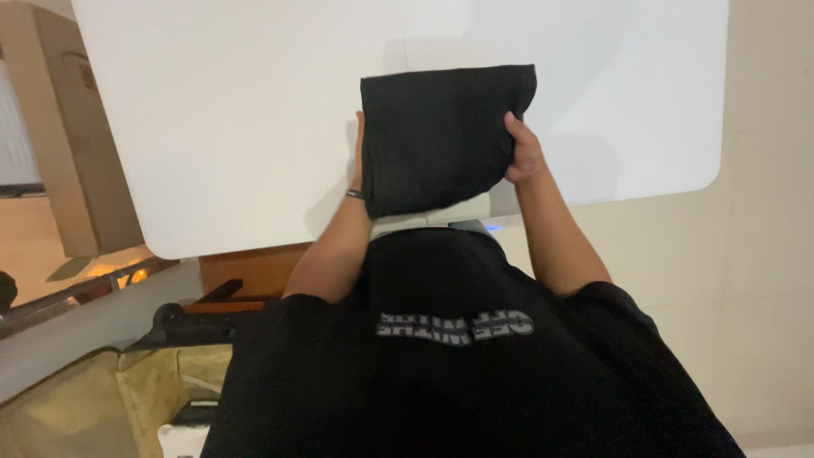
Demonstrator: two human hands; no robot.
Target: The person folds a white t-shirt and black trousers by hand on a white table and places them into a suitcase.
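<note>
— While gripped from both sides, folded black garment [437,136] held just above white table [237,127], near its close edge.

— And the hands?

— Right hand [524,157] curled shut around the right edge of the cloth, thumb on top, fingers tucked under. Left hand [359,157] mostly hidden behind the left edge; pressed against the fabric, but hard to tell how far closed. Dark band at that wrist.

— Any containers about?

— Tall cardboard box [64,127] standing upright at far left, beside the table; contents not visible. Tan fabric bag [93,399] low at left, open at the top, holding pale items too dim to tell apart.

— Anything else nearby?

— Black shirt with grey lettering [458,356] filling the lower middle, worn by the person. Cream tiled floor [763,254] at right.
</note>
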